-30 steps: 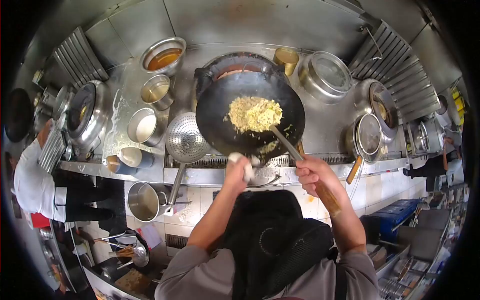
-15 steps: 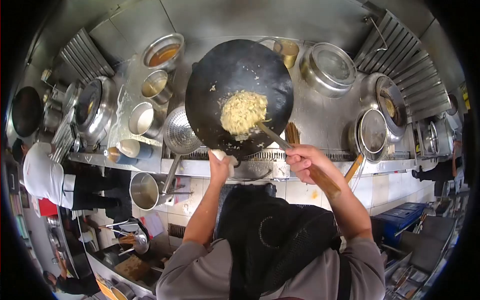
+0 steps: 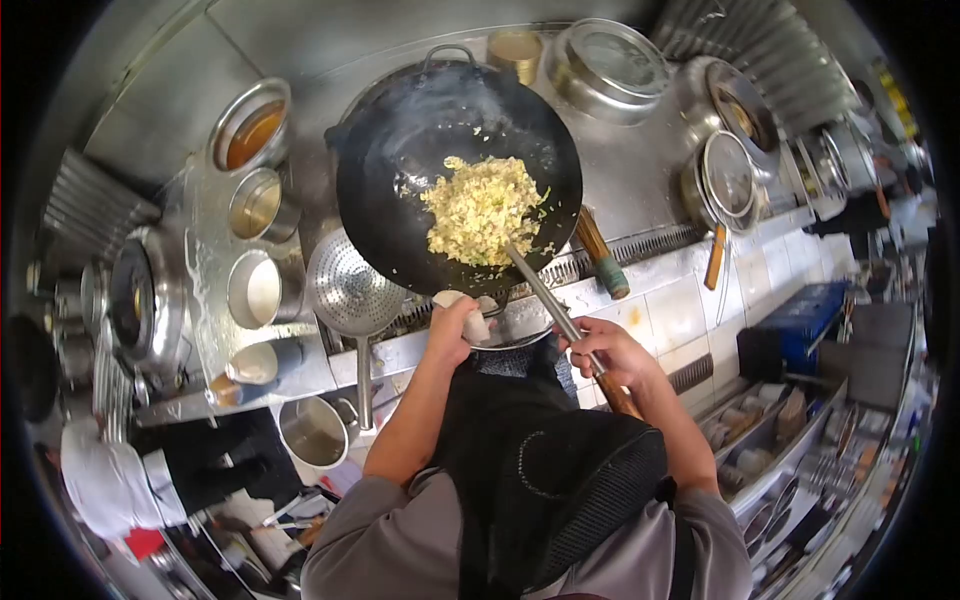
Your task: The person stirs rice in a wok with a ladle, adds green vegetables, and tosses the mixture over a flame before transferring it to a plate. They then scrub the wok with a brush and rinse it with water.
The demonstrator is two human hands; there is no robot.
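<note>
A black wok point(image 3: 390, 235) sits on the range in front of me, with a loose heap of yellowish fried rice point(image 3: 485, 210) in it and a little steam above. My left hand point(image 3: 452, 335) is closed around a folded white cloth point(image 3: 476, 322) at the wok's near rim. Any wok handle under the cloth is hidden. My right hand point(image 3: 612, 352) grips a long metal wok utensil point(image 3: 545, 297) with a wooden end. Its tip is buried in the near side of the rice, so its head's shape cannot be seen.
Left of the wok are a perforated strainer point(image 3: 345, 285), several metal pots, and a bowl of brown liquid point(image 3: 257, 135). A bamboo brush point(image 3: 600, 250) lies at the right. Farther right is a sieve point(image 3: 728, 172). A person in white point(image 3: 110, 475) stands far left.
My view has turned. The rice now lies as a looser, broader heap in the wok. My right hand and utensil have moved lower, and the brush shows more fully. My left hand stays at the rim.
</note>
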